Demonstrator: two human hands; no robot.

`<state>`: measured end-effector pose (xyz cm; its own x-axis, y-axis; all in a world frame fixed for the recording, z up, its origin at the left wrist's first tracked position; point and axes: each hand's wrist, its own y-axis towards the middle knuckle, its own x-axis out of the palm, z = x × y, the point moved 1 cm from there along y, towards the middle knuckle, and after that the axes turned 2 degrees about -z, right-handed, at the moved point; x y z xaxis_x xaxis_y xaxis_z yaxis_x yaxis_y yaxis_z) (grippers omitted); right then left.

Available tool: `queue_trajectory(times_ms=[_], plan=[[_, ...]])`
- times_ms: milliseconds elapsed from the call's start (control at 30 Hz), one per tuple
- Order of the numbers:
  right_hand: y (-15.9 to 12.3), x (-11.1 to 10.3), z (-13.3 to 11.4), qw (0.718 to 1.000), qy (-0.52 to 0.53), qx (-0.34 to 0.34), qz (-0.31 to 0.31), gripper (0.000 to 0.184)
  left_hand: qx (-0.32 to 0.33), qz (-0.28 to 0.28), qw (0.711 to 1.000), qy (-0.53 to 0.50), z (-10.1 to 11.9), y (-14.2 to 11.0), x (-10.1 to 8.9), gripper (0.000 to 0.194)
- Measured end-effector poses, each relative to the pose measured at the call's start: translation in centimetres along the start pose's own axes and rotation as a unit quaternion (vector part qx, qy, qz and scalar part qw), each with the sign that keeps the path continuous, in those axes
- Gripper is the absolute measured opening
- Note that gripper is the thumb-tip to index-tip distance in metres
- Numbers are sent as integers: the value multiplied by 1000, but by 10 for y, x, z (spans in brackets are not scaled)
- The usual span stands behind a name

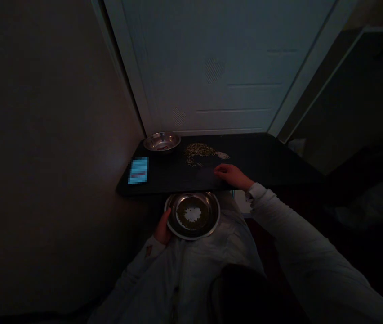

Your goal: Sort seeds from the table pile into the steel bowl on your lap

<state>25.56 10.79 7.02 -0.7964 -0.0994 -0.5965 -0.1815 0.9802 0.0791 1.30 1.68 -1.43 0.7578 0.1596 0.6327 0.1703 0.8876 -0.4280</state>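
My left hand [163, 228] grips the left rim of a shiny metal bowl [215, 211], thumb over the edge. This bowl sits at my lap, just below the table's front edge, with small greenish grains [203, 215] ringed around a pale middle. Above the table's front half, my right hand [231, 175] has its fingers pressed together, pointing left. A faint, see-through smear shows by its fingertips; I cannot make out what is held. Farther back on the tabletop lies a loose patch of yellowish-green grains [201, 150], with a small whitish pile [223, 155] touching its right side.
A second metal bowl [162, 142] stands at the back left of the dark table [262, 157]. Near the left edge lies a bright blue, pixelated rectangle [138, 171]. A white panelled door [232, 67] rises behind, and a wall [60, 135] closes off the left. The light is dim.
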Motion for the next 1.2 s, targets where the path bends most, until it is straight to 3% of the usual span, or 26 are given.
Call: queue_trajectory(times_ms=[333, 567, 1033, 1200], plan=[[-2, 1, 1, 1000, 11, -9, -26, 20, 8, -4, 1000, -10, 0, 1, -1, 25], [-5, 6, -12, 999, -2, -8, -53, 19, 8, -10, 1000, 6, -1, 3, -2, 24], [-1, 9, -9, 999, -24, -22, -37, 20, 15, 4, 1000, -3, 1, -3, 3, 23], [0, 11, -13, 997, -40, -26, -56, 19, -3, 5, 1000, -7, -1, -1, 2, 25]])
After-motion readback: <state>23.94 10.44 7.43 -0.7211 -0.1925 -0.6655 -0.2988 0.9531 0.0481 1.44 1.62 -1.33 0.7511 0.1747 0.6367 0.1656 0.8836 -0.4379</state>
